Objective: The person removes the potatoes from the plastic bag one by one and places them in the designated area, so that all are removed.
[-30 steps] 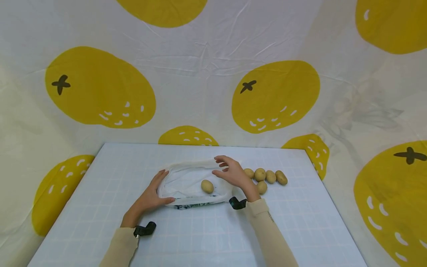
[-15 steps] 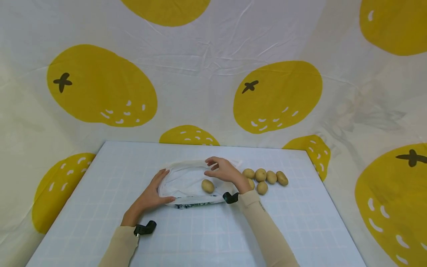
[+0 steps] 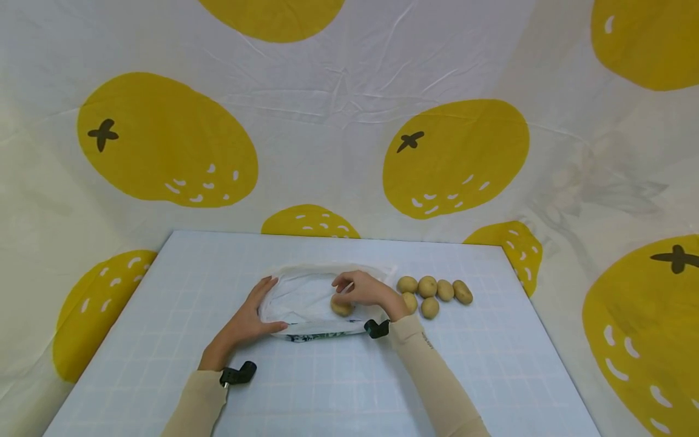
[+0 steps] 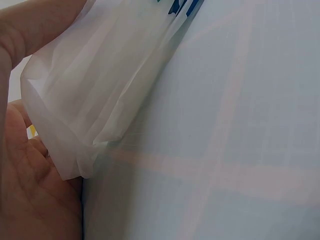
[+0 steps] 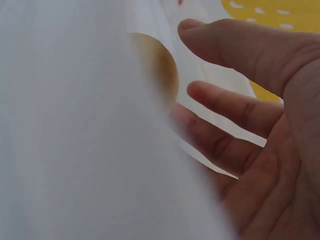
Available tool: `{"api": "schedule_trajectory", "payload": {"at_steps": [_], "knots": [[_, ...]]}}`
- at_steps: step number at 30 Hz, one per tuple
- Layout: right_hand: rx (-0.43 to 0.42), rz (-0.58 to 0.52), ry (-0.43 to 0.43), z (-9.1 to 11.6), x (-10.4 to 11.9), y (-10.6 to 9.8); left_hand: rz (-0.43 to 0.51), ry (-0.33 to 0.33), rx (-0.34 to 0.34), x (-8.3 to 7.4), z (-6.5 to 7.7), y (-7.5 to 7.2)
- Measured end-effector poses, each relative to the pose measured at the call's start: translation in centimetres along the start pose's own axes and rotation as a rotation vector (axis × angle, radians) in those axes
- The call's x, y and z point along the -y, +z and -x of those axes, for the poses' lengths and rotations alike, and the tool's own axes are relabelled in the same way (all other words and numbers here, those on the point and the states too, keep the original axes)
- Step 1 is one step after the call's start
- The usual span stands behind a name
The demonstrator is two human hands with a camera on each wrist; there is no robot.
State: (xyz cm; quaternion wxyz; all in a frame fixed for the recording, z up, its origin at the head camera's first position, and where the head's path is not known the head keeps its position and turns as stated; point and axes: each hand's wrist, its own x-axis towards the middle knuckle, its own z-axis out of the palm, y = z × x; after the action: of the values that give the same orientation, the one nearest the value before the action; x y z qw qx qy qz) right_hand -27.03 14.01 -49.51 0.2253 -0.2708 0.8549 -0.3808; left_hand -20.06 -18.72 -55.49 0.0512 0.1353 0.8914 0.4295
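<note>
A white plastic bag (image 3: 306, 297) lies with its mouth spread wide on the table, dark print along its near side. My left hand (image 3: 253, 312) spans the bag's left end, fingers and thumb spread along its rim. One potato (image 3: 341, 307) is inside the bag, toward the right. Over that potato is my right hand (image 3: 368, 289), its thumb and fingers loosely bent and apart. In the right wrist view the bag's wall covers part of the potato (image 5: 162, 75); the thumb stands apart from it, while finger contact is unclear.
Several potatoes (image 3: 427, 286) lie in a loose group on the table right of the bag. The pale checked table (image 3: 306, 388) ends at a back edge before a white cloth (image 3: 317, 158) printed with big yellow fruit.
My right hand has moved left, then down, from the bag's right side to the potato inside. The left hand stays at the bag's left end.
</note>
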Motion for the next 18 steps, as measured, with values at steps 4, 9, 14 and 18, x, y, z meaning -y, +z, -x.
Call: {"api": "schedule_trajectory", "payload": {"at_steps": [4, 9, 14, 18], "knots": [[0.023, 0.013, 0.000, 0.05, -0.31, 0.24, -0.016, -0.004, 0.001, 0.22, -0.08, 0.04], [0.044, 0.020, 0.007, 0.19, -0.44, 0.37, -0.013, -0.005, 0.001, 0.33, -0.05, 0.10], [0.052, 0.029, 0.018, 0.15, -0.63, 0.54, 0.002, -0.004, 0.003, 0.26, 0.00, 0.17], [0.049, 0.022, 0.007, 0.11, -0.78, 0.69, 0.007, 0.004, 0.003, 0.24, 0.00, 0.15]]}}
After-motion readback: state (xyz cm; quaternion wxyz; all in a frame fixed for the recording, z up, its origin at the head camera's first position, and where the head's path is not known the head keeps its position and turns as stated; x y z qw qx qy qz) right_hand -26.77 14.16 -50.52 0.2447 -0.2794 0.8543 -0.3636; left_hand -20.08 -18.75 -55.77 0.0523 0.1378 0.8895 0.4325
